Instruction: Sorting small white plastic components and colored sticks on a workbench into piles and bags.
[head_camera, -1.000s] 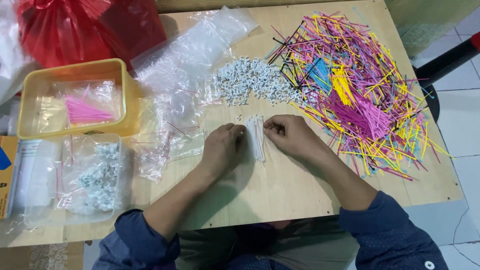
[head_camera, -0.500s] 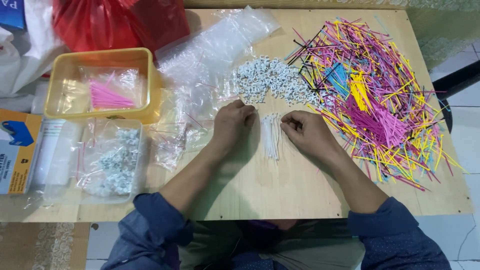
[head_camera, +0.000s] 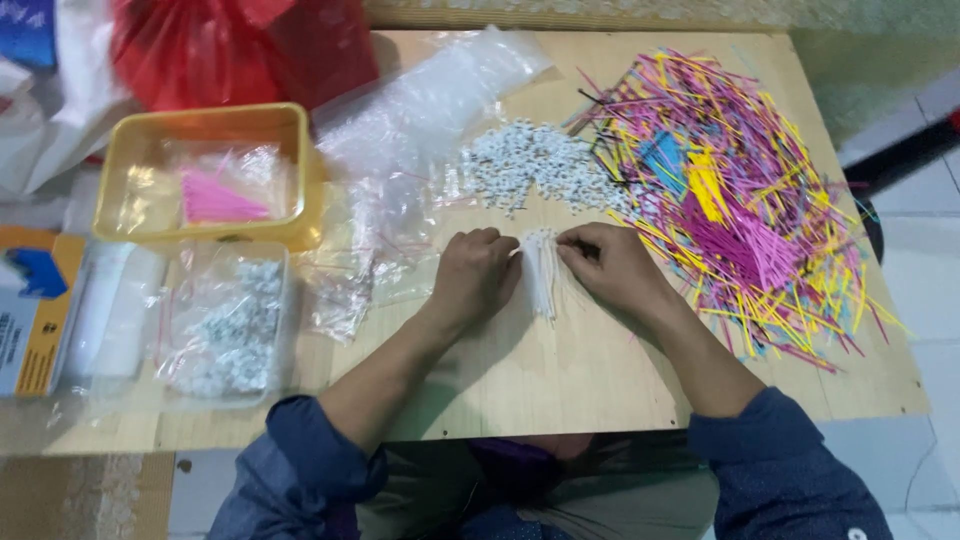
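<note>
Head view, looking down on a pale wooden table (head_camera: 600, 390). Both hands rest near the table's middle, close together, with a small bundle of white sticks (head_camera: 541, 272) lying between them. The left hand (head_camera: 476, 277) is curled, fingertips touching the bundle's left side. The right hand (head_camera: 610, 266) is curled too, fingertips against the bundle's upper right. Whether either hand actually pinches the sticks cannot be told; the fingertips are partly hidden.

Just beyond the hands: a loose heap of small white beads (head_camera: 535, 170). Right of the right hand: a wide pile of thin coloured sticks (head_camera: 735, 200), pink, yellow, blue and black, reaching to the table's right edge.

Left of the left hand: crumpled clear plastic bags (head_camera: 400, 160), running up toward the far edge. Further left: a yellow rectangular tray (head_camera: 290, 170) holding a clear bag of pink sticks (head_camera: 215, 198). Near side of the tray: a clear packet of white beads (head_camera: 230, 325). Far left edge: a flat orange and blue box (head_camera: 30, 310), print too small to read. Beyond the tray: a red plastic bag (head_camera: 240, 45).
</note>
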